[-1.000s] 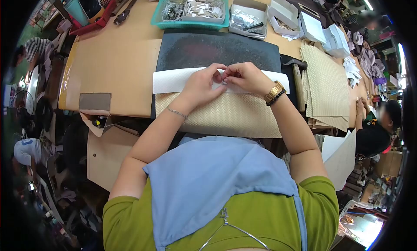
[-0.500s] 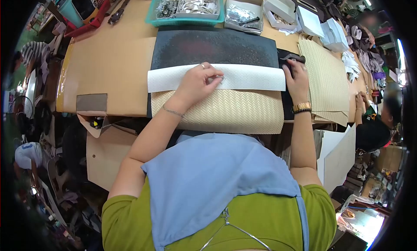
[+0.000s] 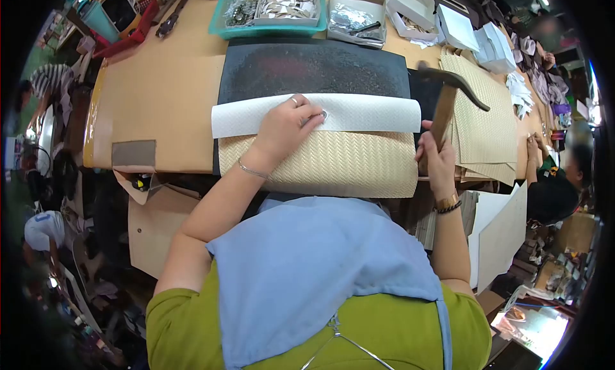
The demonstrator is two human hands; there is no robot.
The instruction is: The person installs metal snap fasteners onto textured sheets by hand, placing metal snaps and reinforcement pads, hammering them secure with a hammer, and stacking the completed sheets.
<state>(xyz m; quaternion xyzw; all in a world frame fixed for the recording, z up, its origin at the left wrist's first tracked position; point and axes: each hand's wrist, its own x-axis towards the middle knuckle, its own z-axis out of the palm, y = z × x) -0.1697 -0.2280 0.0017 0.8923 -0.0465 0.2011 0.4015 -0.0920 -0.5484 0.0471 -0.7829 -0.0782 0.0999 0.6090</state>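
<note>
My right hand (image 3: pixel 440 164) is closed around the wooden handle of a hammer (image 3: pixel 442 117), which it holds upright, dark head at the top, over the right end of the work. My left hand (image 3: pixel 286 123) rests on a folded-back white strip (image 3: pixel 371 114) of a woven cream sheet (image 3: pixel 333 162). Its thumb and forefinger are pinched at a small round metal piece (image 3: pixel 323 115) on the strip; fingers partly hide it. Beneath the sheet lies a worn black board (image 3: pixel 314 65).
Behind the board stand a teal tray (image 3: pixel 269 32) of small metal parts and a white box (image 3: pixel 355 37) with plastic bags. A stack of woven sheets (image 3: pixel 487 120) lies at right. A person in dark clothing (image 3: pixel 551 190) sits farther right. A red basket (image 3: pixel 138 27) stands far left.
My right hand has picked up the hammer from the dark surface at right and raised it upright, drawing back slightly toward me. My left hand stays pinched on the strip.
</note>
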